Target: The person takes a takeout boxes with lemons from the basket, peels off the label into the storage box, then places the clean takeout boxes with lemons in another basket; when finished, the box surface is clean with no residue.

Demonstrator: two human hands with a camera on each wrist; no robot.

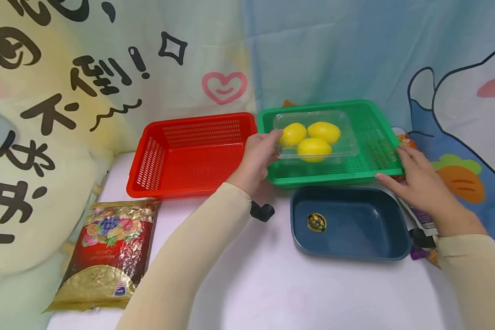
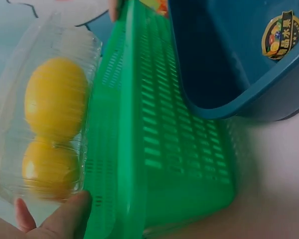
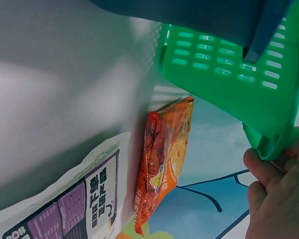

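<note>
My left hand grips the near-left end of a clear plastic box with three yellow lemons inside. The box lies within the outline of the green basket; whether it touches the basket floor I cannot tell. In the left wrist view, the thumb presses the box's lower end beside the basket rim. At the basket's right front corner, my right hand holds the rim, its fingers curled round the edge in the right wrist view.
A red basket stands left of the green one. In front is a dark blue basin with a round sticker. A mixed fruit candy bag lies at left. An orange snack bag and a white-and-purple bag lie at right.
</note>
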